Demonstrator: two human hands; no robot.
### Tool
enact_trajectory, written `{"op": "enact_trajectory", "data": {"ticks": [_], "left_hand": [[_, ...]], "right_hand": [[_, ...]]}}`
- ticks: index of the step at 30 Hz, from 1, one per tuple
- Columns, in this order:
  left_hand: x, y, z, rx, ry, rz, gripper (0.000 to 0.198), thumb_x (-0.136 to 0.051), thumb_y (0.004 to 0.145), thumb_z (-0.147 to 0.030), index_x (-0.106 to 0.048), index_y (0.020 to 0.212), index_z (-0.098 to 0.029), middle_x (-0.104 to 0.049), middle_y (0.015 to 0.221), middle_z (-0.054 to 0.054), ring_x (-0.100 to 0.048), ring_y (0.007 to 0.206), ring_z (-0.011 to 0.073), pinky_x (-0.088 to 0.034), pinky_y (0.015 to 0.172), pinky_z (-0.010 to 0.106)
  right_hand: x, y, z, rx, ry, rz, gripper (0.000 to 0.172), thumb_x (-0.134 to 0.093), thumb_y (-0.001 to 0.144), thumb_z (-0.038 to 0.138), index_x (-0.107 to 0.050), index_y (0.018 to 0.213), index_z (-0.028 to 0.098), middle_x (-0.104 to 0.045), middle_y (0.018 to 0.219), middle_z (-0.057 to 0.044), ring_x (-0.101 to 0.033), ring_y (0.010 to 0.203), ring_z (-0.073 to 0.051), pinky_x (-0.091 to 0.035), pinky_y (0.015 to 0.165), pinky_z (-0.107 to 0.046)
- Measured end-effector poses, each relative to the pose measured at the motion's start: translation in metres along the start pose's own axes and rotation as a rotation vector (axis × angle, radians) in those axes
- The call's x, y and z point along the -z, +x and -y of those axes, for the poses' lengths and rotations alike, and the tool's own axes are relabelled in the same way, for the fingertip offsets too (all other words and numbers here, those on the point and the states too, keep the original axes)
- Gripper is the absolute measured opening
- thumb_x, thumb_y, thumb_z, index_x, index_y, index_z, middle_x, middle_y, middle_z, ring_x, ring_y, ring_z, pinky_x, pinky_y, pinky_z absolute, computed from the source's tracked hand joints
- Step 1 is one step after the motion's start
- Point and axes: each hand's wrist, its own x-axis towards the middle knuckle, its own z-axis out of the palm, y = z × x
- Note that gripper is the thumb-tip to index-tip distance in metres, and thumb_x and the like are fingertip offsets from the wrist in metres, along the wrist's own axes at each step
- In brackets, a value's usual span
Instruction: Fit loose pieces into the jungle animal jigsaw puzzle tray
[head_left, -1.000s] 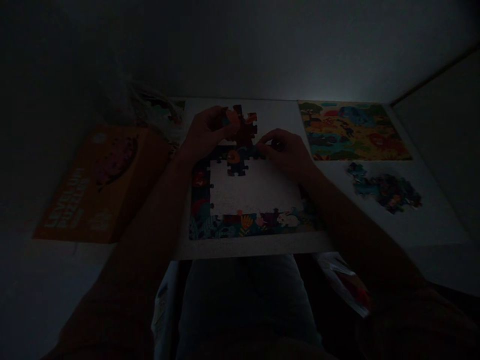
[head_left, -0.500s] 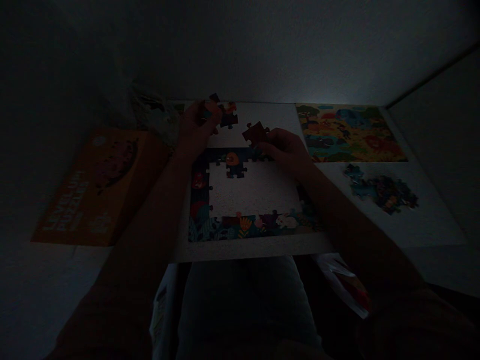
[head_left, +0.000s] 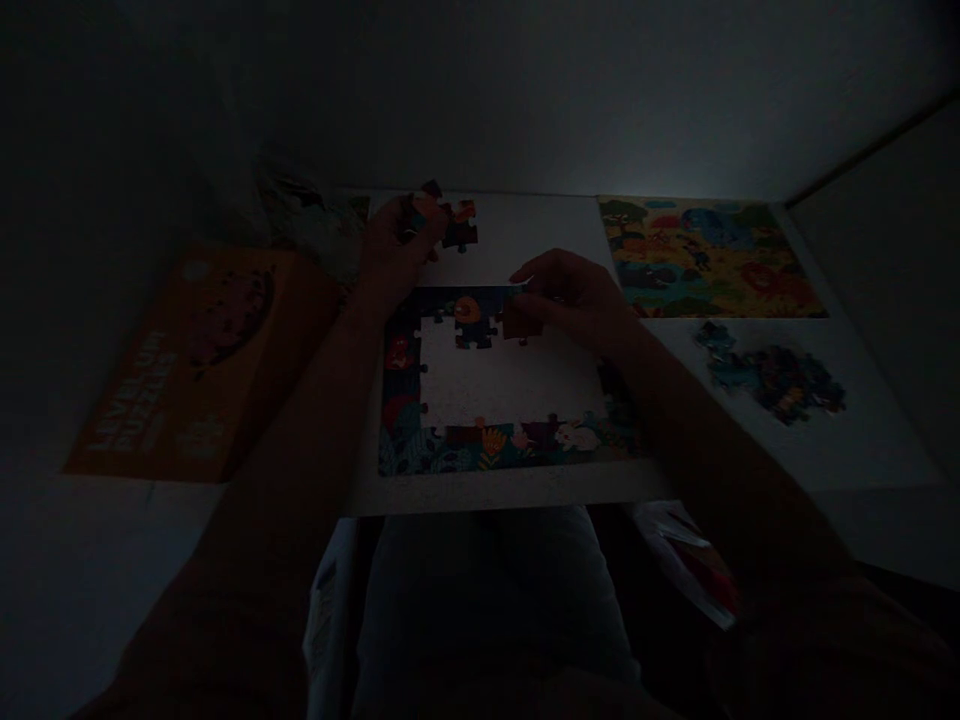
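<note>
Two hands point(head_left: 487, 270) are seen: one jigsaw piece point(head_left: 521, 322) is pinched by the right, one cluster of pieces point(head_left: 459, 226) by the left at 12 o'clock. One puzzle border point(head_left: 442, 450) is counted at centre, one assembled puzzle point(head_left: 709, 258) at 2 o'clock, one loose heap point(head_left: 772, 382) at 3 o'clock, one orange box point(head_left: 202, 365) at 9 o'clock, one plastic bag point(head_left: 686, 560) at 5 o'clock.

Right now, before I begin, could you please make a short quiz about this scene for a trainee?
1. Which hand holds the dark puzzle piece?
2. True or false: the orange box lies to the left of the puzzle frame.
3. Fill in the blank: the loose puzzle pieces lie just below the ____.

Key: 1. the right hand; 2. true; 3. animal picture.
</note>
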Motion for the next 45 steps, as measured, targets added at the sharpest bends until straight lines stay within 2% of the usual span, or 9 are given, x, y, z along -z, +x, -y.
{"op": "enact_trajectory", "data": {"ticks": [7,14,23,26,32,36,39,41,45], "left_hand": [[-0.007,-0.002,-0.016,-0.01,-0.029,0.032,0.062,-0.083,0.095,-0.098,-0.086,0.122,-0.043,-0.085,0.09,-0.001,-0.079,0.117,0.0334,-0.063,0.095,0.054],[-0.004,0.0,-0.01,0.017,-0.017,0.049,0.078,-0.082,0.088,-0.111,-0.08,0.125,-0.042,-0.081,0.088,-0.005,-0.067,0.122,0.0288,-0.054,0.109,0.054],[-0.007,-0.012,-0.042,0.125,0.194,-0.006,0.071,-0.072,0.092,-0.111,-0.082,0.119,-0.046,-0.081,0.091,0.005,-0.08,0.108,0.0381,-0.058,0.078,0.055],[-0.008,-0.013,-0.046,0.148,0.207,-0.083,0.072,-0.075,0.088,-0.111,-0.077,0.113,-0.044,-0.086,0.102,0.003,-0.076,0.095,0.0331,-0.055,0.076,0.054],[-0.007,-0.016,-0.052,0.138,0.335,0.063,0.096,-0.04,0.092,-0.124,-0.077,0.143,-0.051,-0.086,0.096,0.0,-0.07,0.113,0.0338,-0.051,0.083,0.056],[-0.01,-0.014,-0.05,0.159,0.238,-0.058,0.087,-0.059,0.081,-0.125,-0.08,0.124,-0.053,-0.083,0.091,-0.001,-0.07,0.103,0.0332,-0.052,0.082,0.056],[-0.011,-0.013,-0.049,0.125,0.251,0.026,0.085,-0.058,0.087,-0.121,-0.081,0.133,-0.054,-0.081,0.088,0.001,-0.073,0.105,0.0339,-0.053,0.08,0.054],[-0.011,-0.014,-0.05,0.109,0.257,0.064,0.082,-0.061,0.089,-0.117,-0.082,0.139,-0.055,-0.078,0.083,0.002,-0.074,0.106,0.0348,-0.053,0.078,0.053],[-0.011,-0.013,-0.046,0.139,0.2,-0.075,0.071,-0.073,0.087,-0.112,-0.083,0.126,-0.054,-0.079,0.085,0.0,-0.074,0.101,0.0325,-0.055,0.076,0.051]], "right_hand": [[-0.002,-0.001,0.0,-0.024,0.062,0.086,0.055,-0.098,0.097,0.08,-0.086,0.118,0.03,-0.084,0.098,-0.003,-0.082,0.09,-0.024,-0.071,0.076,-0.037],[-0.004,-0.004,0.005,-0.023,0.13,0.15,0.041,-0.098,0.101,0.059,-0.088,0.125,0.028,-0.084,0.1,-0.003,-0.082,0.091,-0.022,-0.075,0.085,-0.04],[-0.004,-0.003,0.001,0.015,0.212,0.165,0.033,-0.103,0.099,0.048,-0.086,0.117,0.027,-0.085,0.097,-0.002,-0.082,0.086,-0.021,-0.075,0.079,-0.035],[-0.005,-0.004,0.003,0.015,0.236,0.178,0.038,-0.104,0.098,0.049,-0.087,0.124,0.028,-0.085,0.101,-0.002,-0.084,0.09,-0.022,-0.074,0.079,-0.033],[-0.006,-0.006,0.004,-0.027,0.197,0.165,0.04,-0.106,0.095,0.056,-0.084,0.114,0.028,-0.085,0.099,-0.003,-0.083,0.081,-0.022,-0.072,0.071,-0.036],[-0.005,-0.007,0.001,-0.104,0.074,0.06,0.05,-0.109,0.09,0.065,-0.074,0.097,0.03,-0.079,0.084,0.001,-0.077,0.065,-0.02,-0.059,0.055,-0.033],[0.0,-0.008,0.007,-0.11,-0.105,0.018,0.056,-0.106,0.09,0.073,-0.07,0.089,0.03,-0.075,0.072,0.002,-0.075,0.063,-0.022,-0.055,0.056,-0.033],[0.005,-0.011,0.014,-0.092,-0.241,0.055,0.053,-0.104,0.092,0.073,-0.075,0.086,0.029,-0.075,0.068,0.001,-0.075,0.066,-0.023,-0.053,0.058,-0.033],[0.017,-0.015,0.025,-0.091,-0.285,0.279,0.048,-0.094,0.102,0.079,-0.089,0.101,0.031,-0.081,0.075,0.0,-0.074,0.066,-0.023,-0.054,0.061,-0.035]]}}
